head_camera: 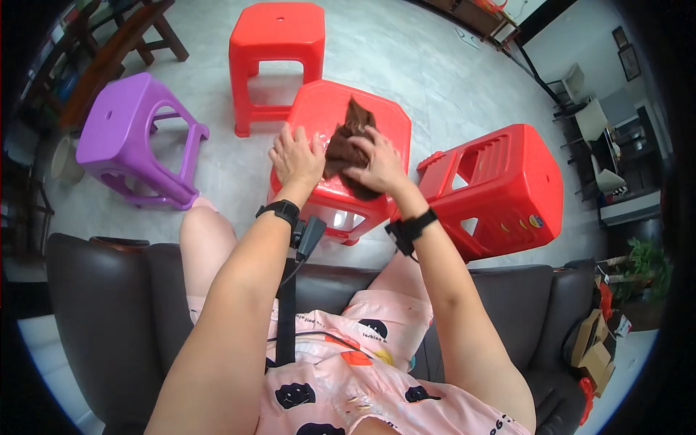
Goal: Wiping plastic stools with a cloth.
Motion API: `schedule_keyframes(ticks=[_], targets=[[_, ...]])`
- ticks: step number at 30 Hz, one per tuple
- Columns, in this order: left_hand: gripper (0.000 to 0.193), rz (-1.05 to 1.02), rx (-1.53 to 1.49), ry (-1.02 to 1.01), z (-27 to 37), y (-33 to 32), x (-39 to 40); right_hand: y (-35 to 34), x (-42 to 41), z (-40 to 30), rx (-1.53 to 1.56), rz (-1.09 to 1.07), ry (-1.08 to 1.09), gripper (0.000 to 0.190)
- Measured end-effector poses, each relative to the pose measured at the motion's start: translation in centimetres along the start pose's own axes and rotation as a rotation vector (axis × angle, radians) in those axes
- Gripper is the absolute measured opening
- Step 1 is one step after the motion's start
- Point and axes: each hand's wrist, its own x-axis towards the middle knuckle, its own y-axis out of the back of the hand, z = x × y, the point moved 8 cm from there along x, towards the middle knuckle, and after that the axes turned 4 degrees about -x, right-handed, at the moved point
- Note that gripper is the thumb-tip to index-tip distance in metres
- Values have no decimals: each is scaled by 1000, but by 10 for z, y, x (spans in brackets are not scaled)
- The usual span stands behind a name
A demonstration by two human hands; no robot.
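Before me stands a red plastic stool (pixel 385 106) with a glossy seat. A crumpled dark brown cloth (pixel 348 147) lies on that seat, right of its middle. My right hand (pixel 378 163) grips the cloth with bent fingers, the thumb towards its lower part. On the seat's left side rests my left hand (pixel 298 157), palm down and fingers spread; its thumb reaches close to the cloth's left edge. Whether that thumb touches the cloth, I cannot tell. Both wrists wear black straps with small devices.
Another red stool (pixel 277 32) stands behind, a purple stool (pixel 117 117) to the left, and a third red stool (pixel 505 190) close on the right. I sit on a dark leather sofa (pixel 505 310). A wooden table (pixel 109 54) is at far left, cardboard boxes (pixel 592 359) at right.
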Motion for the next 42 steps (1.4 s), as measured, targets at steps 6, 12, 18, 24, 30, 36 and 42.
schedule_keyframes(ticks=[6, 12, 18, 24, 30, 36, 42], targets=[[44, 2, 0, -4, 3, -4, -2, 3, 72, 82, -112, -43, -289, 77], [44, -2, 11, -1, 0, -2, -1, 7, 112, 87, -83, -165, -472, 76], [43, -20, -26, -4, 11, -6, 0, -37, 153, -17, -160, -111, -13, 64], [40, 27, -40, 11, -4, 2, 1, -40, 152, -74, -89, -272, 57, 67], [42, -7, -33, 12, -2, -2, 0, -13, 137, 44, -97, -185, -194, 69], [42, -28, -46, 21, 6, 0, -1, 17, 73, 126, -147, -101, -361, 69], [42, -64, -22, 53, -2, 0, 0, 11, -5, 58, -235, -34, -323, 68]])
